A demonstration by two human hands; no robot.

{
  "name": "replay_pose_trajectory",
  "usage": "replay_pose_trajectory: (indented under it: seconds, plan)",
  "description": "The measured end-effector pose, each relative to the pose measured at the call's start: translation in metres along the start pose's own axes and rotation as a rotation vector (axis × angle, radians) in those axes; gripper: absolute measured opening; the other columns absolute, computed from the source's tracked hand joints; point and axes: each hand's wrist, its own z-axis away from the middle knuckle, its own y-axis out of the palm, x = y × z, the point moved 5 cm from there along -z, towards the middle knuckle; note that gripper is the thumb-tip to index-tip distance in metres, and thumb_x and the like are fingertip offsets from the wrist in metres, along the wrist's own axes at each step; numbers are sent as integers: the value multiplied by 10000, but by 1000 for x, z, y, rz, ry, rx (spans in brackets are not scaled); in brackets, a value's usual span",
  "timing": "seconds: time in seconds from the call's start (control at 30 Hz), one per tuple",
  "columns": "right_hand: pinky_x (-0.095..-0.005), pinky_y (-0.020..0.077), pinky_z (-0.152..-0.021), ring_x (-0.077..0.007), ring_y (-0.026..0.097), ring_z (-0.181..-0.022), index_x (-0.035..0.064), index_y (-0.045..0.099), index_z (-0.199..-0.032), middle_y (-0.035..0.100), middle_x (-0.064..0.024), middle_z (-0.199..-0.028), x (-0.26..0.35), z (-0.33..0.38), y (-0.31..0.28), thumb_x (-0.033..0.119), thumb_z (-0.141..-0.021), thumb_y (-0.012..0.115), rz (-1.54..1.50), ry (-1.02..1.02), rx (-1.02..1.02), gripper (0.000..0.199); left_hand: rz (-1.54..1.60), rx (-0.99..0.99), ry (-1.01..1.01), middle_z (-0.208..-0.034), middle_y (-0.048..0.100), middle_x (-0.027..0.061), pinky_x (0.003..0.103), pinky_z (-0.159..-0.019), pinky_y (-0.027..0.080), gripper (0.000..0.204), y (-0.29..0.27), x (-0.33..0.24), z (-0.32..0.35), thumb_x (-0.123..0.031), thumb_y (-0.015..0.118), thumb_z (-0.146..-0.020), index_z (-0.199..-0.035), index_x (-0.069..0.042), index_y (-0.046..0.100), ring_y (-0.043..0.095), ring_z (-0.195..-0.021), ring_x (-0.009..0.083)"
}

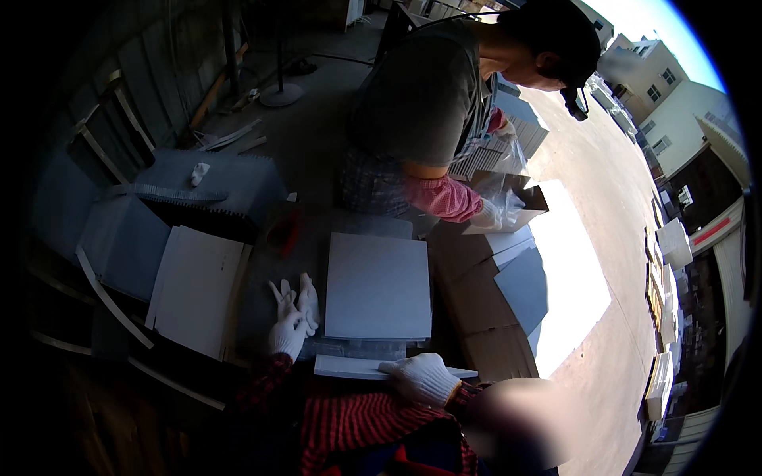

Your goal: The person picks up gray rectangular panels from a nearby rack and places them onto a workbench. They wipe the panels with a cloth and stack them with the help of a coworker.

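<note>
My left hand (294, 320), in a white knitted glove, is beside the left edge of a square white panel (378, 285). Its fingers are spread apart and I see nothing held in them. The panel lies flat in front of me. Closer to my body, my right hand (426, 377), gloved the same way, is closed on a narrow white panel (349, 366) seen almost edge-on. Clear plastic wrap (361, 347) shows between the two panels. My fingertips on the right are partly hidden by the back of the glove.
Across from me, a co-worker (429, 103) with pink sleeves and white gloves handles clear plastic (504, 208) at an open cardboard box (540, 198). White sheets (202, 289) are stacked at left, beside grey wrapped blocks (127, 246). Brown cardboard (480, 309) lies at right.
</note>
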Motion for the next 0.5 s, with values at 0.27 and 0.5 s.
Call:
replay_pose_trajectory:
  seconds: [0.27, 0.5]
  plan:
    - [-453, 534, -577, -337, 690, -731, 135, 626, -1114, 702, -128, -862, 6, -7, -1, 347, -945, 533, -10, 17, 22, 286, -218, 111, 118, -1480, 385, 158, 486, -1008, 436, 362, 20, 10, -41, -308, 627, -893, -1221, -156, 649, 412, -1328, 374]
    - [-448, 545, -629, -330, 699, -775, 178, 626, -1199, 707, -127, -887, 5, -13, -11, 328, -930, 562, 4, 30, 13, 315, -699, 105, 264, -1437, 376, 130, 641, -1069, 355, 546, 16, -28, -27, -386, 735, -812, -1266, -110, 614, 245, -1430, 411]
